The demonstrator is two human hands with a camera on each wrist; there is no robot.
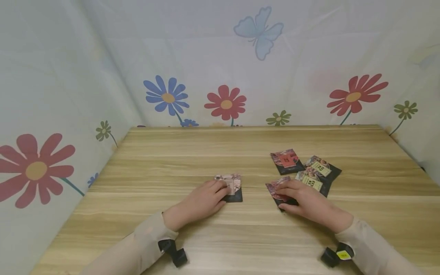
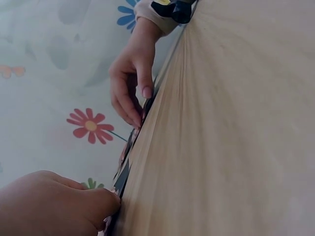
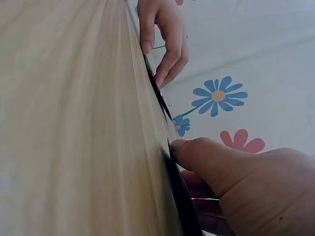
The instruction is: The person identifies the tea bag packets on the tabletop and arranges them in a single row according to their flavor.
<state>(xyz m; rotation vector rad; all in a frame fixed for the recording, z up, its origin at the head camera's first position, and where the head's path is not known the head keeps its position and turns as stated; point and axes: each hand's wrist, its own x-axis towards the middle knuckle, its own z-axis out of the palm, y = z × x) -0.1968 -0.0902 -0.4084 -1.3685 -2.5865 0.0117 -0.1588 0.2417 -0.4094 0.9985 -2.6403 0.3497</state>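
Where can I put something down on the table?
Bare tabletop lies left of the left grip with its pale-labelled packet, and along the back, below the flowered cloth. A narrower gap separates that packet from four food packets crowded around the right grip.

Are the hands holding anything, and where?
The left hand touches one packet on its left side; the right hand another packet on its right. I can't tell if either's gripped.
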